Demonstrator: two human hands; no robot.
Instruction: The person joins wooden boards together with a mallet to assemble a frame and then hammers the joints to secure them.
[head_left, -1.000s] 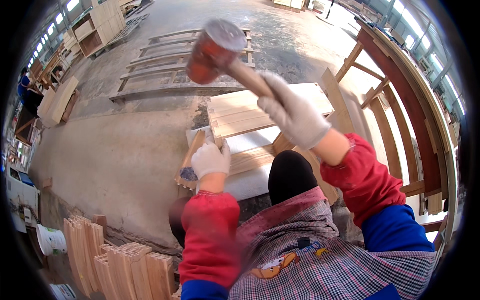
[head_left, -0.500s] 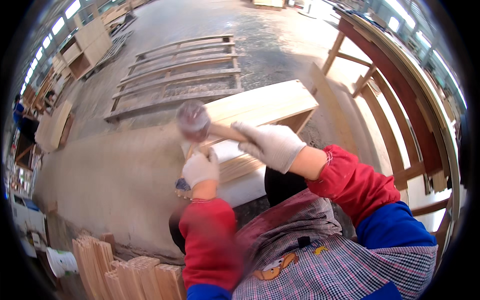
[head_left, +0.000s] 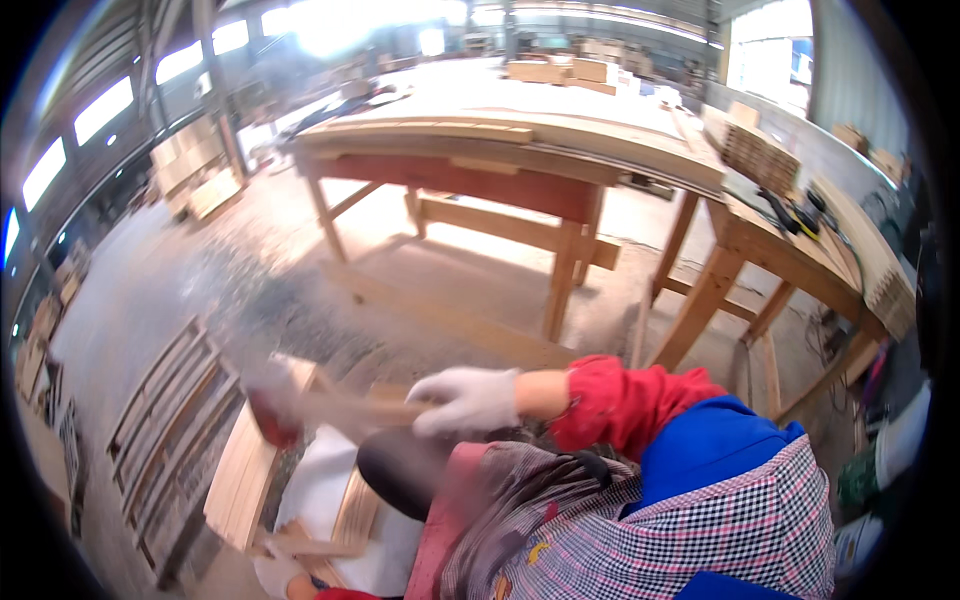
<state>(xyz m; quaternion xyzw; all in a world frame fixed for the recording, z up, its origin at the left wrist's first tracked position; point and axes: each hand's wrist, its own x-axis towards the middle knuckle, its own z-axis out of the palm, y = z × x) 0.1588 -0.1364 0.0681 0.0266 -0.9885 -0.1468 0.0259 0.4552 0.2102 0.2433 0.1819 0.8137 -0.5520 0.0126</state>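
My right hand (head_left: 465,400), in a white knit glove, grips the wooden handle of a mallet (head_left: 275,412). Its reddish-brown head is motion-blurred over the near end of a pale wooden box frame (head_left: 240,480). Down at the lower edge, my left hand (head_left: 277,574), gloved too, is closed on the end of a wooden strip (head_left: 318,548) at the frame's corner; part of that hand is cut off. White sheeting (head_left: 315,485) lies inside and under the frame. Another wooden length (head_left: 356,510) runs along beside my knee.
A slatted pallet (head_left: 175,440) lies on the floor at left. A long workbench (head_left: 450,140) crosses ahead, with a plank (head_left: 440,315) on the floor before it. At right, a smaller wooden table (head_left: 780,250) carries a black-and-yellow power tool (head_left: 790,213) and stacked wood.
The view has swung right and up, bringing the benches in and shifting the box frame to lower left. The mallet stays in my right hand; my left hand remains at the frame's corner.
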